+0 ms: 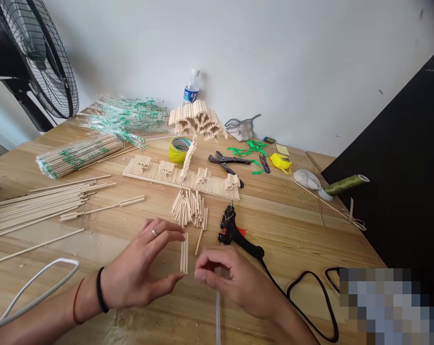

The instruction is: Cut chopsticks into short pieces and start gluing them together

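Several short wooden sticks (184, 254) lie side by side between the thumb and fingertips of my left hand (141, 263), which meet them at their two ends. Just right of them, my right hand (234, 278) is curled, thumb close to the index finger; anything in that pinch is too small or hidden to make out. A single short stick (199, 242) rests between the hands. Beyond is a loose pile of short sticks (188, 208). To its right lies a black glue gun (234, 230), and a clear glue stick (217, 306) extends below my right hand.
Behind the pile stands a stick-built model, with a slatted base (174, 179) and a tree-like top (195, 117). Pliers (227, 160), yellow tape (178, 150) and a bottle (191, 86) are farther back. Long sticks (40, 203) lie left; the gun's black cord (292, 297) loops right.
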Demonstrator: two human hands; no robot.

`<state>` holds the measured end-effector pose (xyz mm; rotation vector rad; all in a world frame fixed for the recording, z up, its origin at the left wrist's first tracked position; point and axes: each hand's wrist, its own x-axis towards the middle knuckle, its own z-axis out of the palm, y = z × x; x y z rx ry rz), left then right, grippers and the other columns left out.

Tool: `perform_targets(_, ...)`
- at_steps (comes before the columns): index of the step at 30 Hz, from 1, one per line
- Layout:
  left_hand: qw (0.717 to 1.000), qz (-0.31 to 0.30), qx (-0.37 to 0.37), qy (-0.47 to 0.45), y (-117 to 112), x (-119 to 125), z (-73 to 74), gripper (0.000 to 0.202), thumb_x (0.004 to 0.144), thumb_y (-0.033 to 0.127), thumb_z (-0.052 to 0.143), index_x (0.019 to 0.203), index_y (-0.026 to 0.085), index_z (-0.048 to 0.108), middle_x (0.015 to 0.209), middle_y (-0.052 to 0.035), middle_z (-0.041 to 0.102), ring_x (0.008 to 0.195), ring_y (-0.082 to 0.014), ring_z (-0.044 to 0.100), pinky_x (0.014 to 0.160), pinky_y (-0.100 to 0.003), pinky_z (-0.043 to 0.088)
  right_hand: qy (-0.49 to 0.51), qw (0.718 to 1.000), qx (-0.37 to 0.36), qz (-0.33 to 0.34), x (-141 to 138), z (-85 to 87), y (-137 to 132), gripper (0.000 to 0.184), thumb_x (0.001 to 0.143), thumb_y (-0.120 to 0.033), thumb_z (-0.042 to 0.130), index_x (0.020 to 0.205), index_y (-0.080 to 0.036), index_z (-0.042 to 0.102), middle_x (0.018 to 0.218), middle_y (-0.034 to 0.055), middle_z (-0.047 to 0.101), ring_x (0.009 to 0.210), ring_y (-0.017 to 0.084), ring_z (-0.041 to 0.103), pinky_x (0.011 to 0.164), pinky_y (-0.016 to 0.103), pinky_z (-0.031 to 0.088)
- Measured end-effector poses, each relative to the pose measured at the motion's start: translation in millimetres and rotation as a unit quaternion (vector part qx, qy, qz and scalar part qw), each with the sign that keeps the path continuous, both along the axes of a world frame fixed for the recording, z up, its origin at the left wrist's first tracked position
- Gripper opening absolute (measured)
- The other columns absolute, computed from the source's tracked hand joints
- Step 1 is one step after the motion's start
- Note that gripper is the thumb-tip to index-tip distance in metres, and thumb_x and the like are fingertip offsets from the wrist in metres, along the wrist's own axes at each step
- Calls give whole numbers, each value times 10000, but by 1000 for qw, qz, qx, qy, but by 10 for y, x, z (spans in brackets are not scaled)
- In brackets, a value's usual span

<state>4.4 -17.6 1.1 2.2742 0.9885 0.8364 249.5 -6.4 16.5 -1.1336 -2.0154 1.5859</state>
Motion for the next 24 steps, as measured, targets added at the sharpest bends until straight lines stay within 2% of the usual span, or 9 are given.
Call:
perform_targets(4, 1000, -2, -9, 8, 16, 4, -17, 481, 861, 189, 717, 1293, 232, 510, 1271, -105, 635, 1173, -275, 593, 1014, -451, 488, 99, 993, 0, -62, 127, -54, 37, 316, 990, -418, 587, 756, -207, 596, 719, -10, 541, 677, 148, 499, 639, 280, 412)
perform_targets(8, 999, -14, -29, 28, 30, 22, -52, 481, 838, 169, 715, 1278, 228, 531, 1243, -103, 652, 1144, -280, 601, 1000, -457, 489, 174, 976, -6, -130, 213, -189, 32, 317, 1009, -418, 559, 771, -211, 589, 740, 6, 539, 698, 169, 504, 656, 310, 423)
perform_targets(11, 997, -19, -48, 54, 44, 31, -85, 473, 817, 142, 710, 1250, 227, 542, 1227, -100, 656, 1114, -286, 601, 986, -466, 482, 215, 960, 16, -177, 279, -255, 18, 305, 1012, -383, 557, 759, -216, 587, 726, 5, 536, 687, 173, 498, 646, 318, 414)
perform_targets(14, 996, -19, -59, 68, 49, 32, -104, 468, 825, 150, 707, 1252, 235, 535, 1228, -99, 655, 1106, -290, 598, 995, -480, 464, 232, 946, 61, -218, 347, -249, 1, 329, 1014, -377, 551, 726, -220, 571, 680, -4, 521, 650, 170, 479, 622, 321, 389)
perform_targets(17, 995, -25, -70, 74, 43, 30, -104, 466, 846, 165, 707, 1266, 239, 521, 1242, -98, 650, 1114, -287, 588, 998, -484, 455, 174, 953, 99, -229, 368, -199, -14, 388, 1044, -366, 498, 690, -221, 564, 646, -4, 530, 624, 166, 503, 606, 319, 395)
perform_targets(20, 994, -26, -78, 73, 28, 38, -101, 469, 860, 187, 718, 1281, 245, 519, 1262, -99, 653, 1135, -292, 573, 994, -483, 455, 23, 962, 163, -219, 320, -156, -16, 321, 1044, -307, 513, 769, -222, 654, 677, 3, 583, 623, 161, 541, 598, 309, 420)
perform_targets(22, 994, -28, -79, 74, 14, 49, -110, 490, 861, 197, 730, 1300, 250, 519, 1279, -103, 659, 1166, -301, 565, 1008, -489, 447, -51, 943, 235, -231, 270, -144, -11, 177, 1014, -276, 567, 912, -228, 703, 736, 11, 606, 651, 167, 547, 614, 309, 446)
perform_targets(24, 994, -33, -76, 77, -3, 63, -127, 507, 862, 201, 739, 1314, 252, 516, 1288, -103, 667, 1193, -308, 559, 1023, -493, 439, -82, 926, 284, -236, 224, -141, -17, 115, 993, -265, 595, 1013, -234, 704, 783, 19, 606, 690, 178, 560, 645, 315, 480)
